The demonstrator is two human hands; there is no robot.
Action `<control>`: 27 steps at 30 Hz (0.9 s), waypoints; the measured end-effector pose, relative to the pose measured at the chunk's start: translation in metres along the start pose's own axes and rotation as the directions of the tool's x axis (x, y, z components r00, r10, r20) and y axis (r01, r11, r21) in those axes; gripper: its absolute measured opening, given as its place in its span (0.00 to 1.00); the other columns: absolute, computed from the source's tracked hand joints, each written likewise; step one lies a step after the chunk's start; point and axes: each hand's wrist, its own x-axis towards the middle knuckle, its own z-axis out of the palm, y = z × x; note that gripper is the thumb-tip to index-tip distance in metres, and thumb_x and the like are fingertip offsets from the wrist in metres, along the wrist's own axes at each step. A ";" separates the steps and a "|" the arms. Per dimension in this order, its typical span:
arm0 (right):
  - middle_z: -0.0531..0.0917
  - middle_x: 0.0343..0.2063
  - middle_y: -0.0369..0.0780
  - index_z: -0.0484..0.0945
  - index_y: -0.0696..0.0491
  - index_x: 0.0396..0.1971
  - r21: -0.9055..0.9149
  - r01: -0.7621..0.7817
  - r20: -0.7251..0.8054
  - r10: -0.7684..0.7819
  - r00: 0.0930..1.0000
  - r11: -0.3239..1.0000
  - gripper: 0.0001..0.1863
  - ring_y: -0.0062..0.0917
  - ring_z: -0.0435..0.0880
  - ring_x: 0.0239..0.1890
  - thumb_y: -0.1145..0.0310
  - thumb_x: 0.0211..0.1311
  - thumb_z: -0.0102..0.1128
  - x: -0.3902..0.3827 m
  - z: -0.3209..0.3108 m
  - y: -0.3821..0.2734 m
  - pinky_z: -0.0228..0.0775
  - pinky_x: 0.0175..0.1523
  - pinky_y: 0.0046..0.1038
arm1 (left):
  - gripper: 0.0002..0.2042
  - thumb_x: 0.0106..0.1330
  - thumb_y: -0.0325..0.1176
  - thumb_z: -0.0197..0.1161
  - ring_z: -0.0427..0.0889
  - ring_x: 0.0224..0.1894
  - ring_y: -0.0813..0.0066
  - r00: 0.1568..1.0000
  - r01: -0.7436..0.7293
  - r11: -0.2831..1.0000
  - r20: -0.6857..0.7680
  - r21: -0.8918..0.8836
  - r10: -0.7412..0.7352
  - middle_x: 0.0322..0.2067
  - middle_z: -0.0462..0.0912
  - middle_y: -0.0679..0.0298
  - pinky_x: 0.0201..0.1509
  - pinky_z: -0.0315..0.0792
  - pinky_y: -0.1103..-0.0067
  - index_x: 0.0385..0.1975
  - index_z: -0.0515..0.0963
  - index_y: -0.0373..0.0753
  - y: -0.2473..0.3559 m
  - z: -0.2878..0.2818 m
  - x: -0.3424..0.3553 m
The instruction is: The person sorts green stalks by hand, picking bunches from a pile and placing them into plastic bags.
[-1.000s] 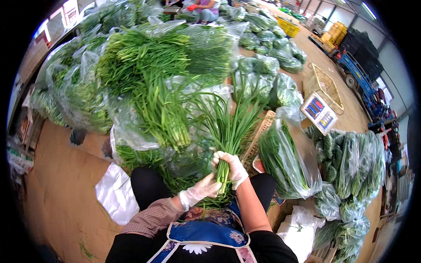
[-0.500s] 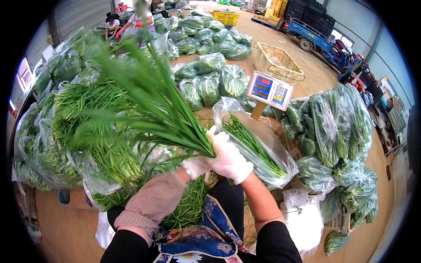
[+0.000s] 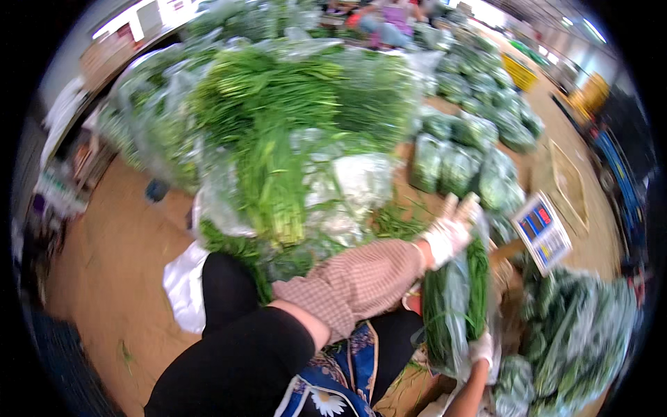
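Brown floor (image 3: pixel 104 264) spreads at left; a tube light (image 3: pixel 594 30) glows upper right, near a pale wall (image 3: pixel 611 60); upper left, blurred, perhaps a bright window (image 3: pixel 127 20).

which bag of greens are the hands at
The long clear bag left of the scale display: the left hand is at its far end, the right hand at its near end. The other bags have neither hand at them.

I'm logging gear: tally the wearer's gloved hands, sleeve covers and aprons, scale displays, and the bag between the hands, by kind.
White-gloved left hand and right hand: 2
Pinkish checked cloth sleeve cover: 1
Blue floral cloth apron: 1
White rectangular scale display: 1
Clear plastic bag of green stalks: 1
Total: 6
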 end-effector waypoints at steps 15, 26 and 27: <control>0.80 0.44 0.45 0.66 0.54 0.58 0.296 0.664 0.186 -0.723 0.665 0.687 0.30 0.33 0.80 0.46 0.52 0.59 0.57 -0.127 0.039 -0.419 0.69 0.53 0.30 | 0.18 0.65 0.26 0.45 0.78 0.33 0.72 0.582 0.521 0.548 -0.198 -0.654 -0.789 0.39 0.75 0.59 0.40 0.73 0.77 0.55 0.64 0.33 -0.184 -0.149 -0.345; 0.82 0.31 0.41 0.75 0.58 0.43 0.541 0.301 0.374 -0.545 0.750 0.786 0.28 0.25 0.80 0.33 0.52 0.48 0.68 -0.041 0.150 -0.517 0.70 0.33 0.29 | 0.23 0.65 0.23 0.46 0.75 0.27 0.82 0.820 0.254 0.152 0.129 -0.955 -0.558 0.33 0.78 0.64 0.33 0.72 0.86 0.61 0.61 0.42 -0.215 -0.161 -0.306; 0.81 0.30 0.37 0.75 0.56 0.42 0.642 0.178 0.409 -0.529 0.744 0.746 0.23 0.21 0.78 0.30 0.54 0.51 0.65 -0.052 0.130 -0.526 0.67 0.30 0.25 | 0.21 0.65 0.24 0.48 0.75 0.26 0.83 0.771 0.232 0.224 0.039 -0.947 -0.635 0.32 0.78 0.65 0.33 0.72 0.86 0.59 0.63 0.42 -0.218 -0.161 -0.314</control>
